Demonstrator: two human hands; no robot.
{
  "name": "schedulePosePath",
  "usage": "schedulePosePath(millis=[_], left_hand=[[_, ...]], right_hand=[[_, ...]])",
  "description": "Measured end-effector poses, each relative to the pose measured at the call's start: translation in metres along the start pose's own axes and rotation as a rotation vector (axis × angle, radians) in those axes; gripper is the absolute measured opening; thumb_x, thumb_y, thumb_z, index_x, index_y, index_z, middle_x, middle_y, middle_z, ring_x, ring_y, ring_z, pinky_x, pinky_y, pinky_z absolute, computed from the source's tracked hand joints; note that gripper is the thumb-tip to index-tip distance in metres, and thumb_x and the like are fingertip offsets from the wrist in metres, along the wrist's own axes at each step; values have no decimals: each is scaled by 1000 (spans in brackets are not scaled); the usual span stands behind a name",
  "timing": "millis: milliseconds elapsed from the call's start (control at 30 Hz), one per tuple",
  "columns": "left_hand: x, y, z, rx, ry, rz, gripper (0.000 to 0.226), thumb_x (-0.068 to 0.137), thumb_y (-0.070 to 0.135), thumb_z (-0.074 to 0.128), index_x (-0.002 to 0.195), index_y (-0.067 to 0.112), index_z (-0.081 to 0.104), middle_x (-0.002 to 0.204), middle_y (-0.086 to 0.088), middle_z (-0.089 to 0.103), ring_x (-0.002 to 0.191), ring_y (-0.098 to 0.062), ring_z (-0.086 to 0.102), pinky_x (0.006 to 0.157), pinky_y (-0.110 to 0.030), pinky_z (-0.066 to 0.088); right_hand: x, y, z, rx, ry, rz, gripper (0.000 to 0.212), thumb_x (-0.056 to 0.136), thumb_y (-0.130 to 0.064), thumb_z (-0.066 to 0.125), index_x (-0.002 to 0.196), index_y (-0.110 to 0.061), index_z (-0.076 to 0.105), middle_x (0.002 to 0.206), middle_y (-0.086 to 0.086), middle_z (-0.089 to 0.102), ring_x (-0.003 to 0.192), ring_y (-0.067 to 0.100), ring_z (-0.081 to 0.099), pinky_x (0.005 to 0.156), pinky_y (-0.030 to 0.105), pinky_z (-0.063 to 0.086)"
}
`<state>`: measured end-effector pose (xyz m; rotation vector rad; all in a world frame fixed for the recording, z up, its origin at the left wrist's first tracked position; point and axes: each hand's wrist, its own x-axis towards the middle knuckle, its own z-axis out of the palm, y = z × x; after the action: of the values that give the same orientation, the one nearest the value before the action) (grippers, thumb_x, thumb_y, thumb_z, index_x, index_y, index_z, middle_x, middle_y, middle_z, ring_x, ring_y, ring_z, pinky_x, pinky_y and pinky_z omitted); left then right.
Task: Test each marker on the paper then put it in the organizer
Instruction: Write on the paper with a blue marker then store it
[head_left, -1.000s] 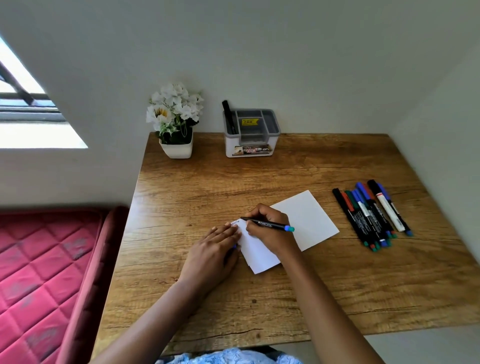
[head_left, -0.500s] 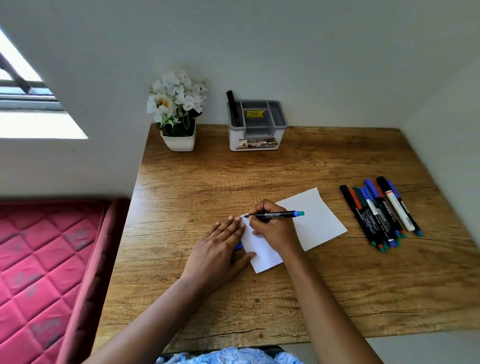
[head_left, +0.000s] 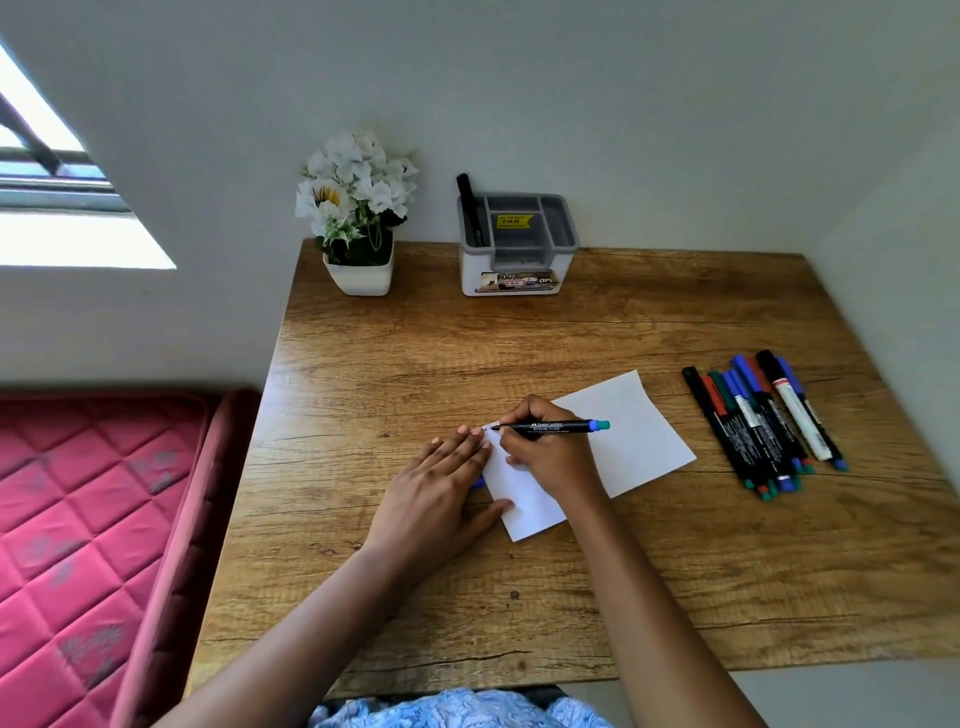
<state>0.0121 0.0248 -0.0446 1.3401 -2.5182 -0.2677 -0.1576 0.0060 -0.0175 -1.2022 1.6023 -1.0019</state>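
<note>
A white sheet of paper (head_left: 636, 436) lies in the middle of the wooden table (head_left: 519, 343). My right hand (head_left: 545, 457) grips a black marker (head_left: 556, 426) with a blue-green end, its tip on the paper's far left corner beside small blue marks. My left hand (head_left: 436, 499) lies flat with straight fingers on the paper's left edge; something blue shows under it. Several more markers (head_left: 763, 421) lie side by side to the right. The grey and white organizer (head_left: 517, 244) stands at the table's back with one black marker (head_left: 470, 210) upright in its left compartment.
A white pot of white flowers (head_left: 358, 218) stands at the back left of the table. White walls close in behind and on the right. A pink quilted mattress (head_left: 78, 530) lies below the table's left edge.
The view has shifted a little. The marker in my right hand has swung from pointing down-right to lying level, its tip staying on the paper's corner. My left hand has stayed on the paper.
</note>
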Motion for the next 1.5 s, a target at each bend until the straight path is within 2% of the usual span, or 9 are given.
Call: schedulePosePath(millis=[267,633,767,1167,1500], left_hand=[[0,0,-1,9,1,4,73,91,66,33,137,12,50,143,-5,45,136,-14,33,111,-36,24],[0,2,-2,19,2,2,74,92,66,29,135,11,52,141,-6,48,134,-14,37,110,-37,26],[-1,2,-2,18,15,8,73,92,65,31,135,10,52,141,-6,48,134,-15,37,110,-37,27],[-1,2,-2,19,15,7,72,91,64,34,135,10,52,140,-6,48,134,-16,38,110,-39,30],[0,2,-2,24,20,15,72,90,64,35,135,10,52,141,-7,48,134,-16,39,110,-39,30]], right_hand=[[0,1,0,42,38,-2,4,82,-1,67,85,0,64,76,0,65,66,5,64,58,20,57],[0,1,2,15,44,-1,5,81,-3,67,82,-5,63,75,-2,65,67,5,64,61,25,59],[-1,0,1,38,46,17,5,81,-2,67,83,-4,63,75,-1,65,65,3,64,59,21,57],[-2,-1,2,60,66,11,7,83,-2,66,83,-7,61,79,-2,65,75,10,66,59,20,58],[-2,-1,3,56,78,16,9,82,-2,66,80,-9,61,77,-2,65,74,11,66,60,23,59]])
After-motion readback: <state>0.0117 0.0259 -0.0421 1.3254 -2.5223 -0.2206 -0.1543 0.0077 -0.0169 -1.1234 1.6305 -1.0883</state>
